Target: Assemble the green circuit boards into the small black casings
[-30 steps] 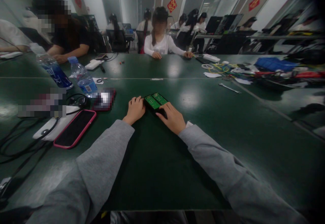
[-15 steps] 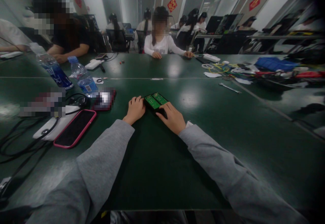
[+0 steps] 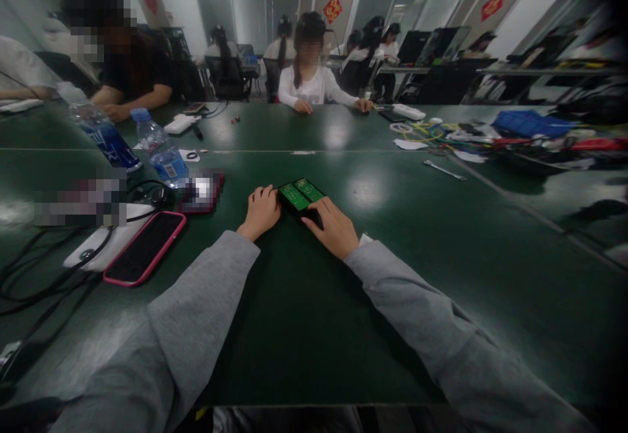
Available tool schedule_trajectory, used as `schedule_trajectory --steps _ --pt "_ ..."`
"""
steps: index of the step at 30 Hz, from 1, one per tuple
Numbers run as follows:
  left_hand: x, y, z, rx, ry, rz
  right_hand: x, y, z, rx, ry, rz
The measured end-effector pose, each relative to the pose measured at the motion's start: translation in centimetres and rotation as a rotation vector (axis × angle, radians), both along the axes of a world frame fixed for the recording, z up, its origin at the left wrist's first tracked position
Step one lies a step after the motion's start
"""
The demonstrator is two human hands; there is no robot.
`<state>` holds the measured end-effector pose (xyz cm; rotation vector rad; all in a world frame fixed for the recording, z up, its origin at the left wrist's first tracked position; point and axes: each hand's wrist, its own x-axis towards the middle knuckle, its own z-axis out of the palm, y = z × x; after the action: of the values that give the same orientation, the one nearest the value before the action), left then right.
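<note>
In the middle of the table lies a black rectangular holder [image 3: 295,209] carrying two green circuit boards [image 3: 301,193] side by side. My right hand [image 3: 334,227] grips its near right corner, with the thumb along the near edge and the fingers over the right side. Close against the holder's left edge, my left hand [image 3: 261,210] rests on the table with its fingers curled in. Its fingertips are hidden, so whether it holds anything does not show.
To my left are a pink-cased phone [image 3: 145,248], a white power bank [image 3: 108,237], black cables and two water bottles [image 3: 159,148]. A wrench [image 3: 444,171] lies right of centre, before a pile of tools and wires [image 3: 490,135]. A person [image 3: 311,80] sits opposite.
</note>
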<state>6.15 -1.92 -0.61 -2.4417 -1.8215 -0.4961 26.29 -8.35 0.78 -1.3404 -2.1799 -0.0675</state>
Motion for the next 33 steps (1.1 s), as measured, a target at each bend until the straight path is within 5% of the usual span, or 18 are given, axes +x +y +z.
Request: schedule_trajectory --steps 33 --pt "-0.06 0.09 -0.02 0.002 0.003 -0.009 0.12 0.27 -0.32 0.028 0.018 0.027"
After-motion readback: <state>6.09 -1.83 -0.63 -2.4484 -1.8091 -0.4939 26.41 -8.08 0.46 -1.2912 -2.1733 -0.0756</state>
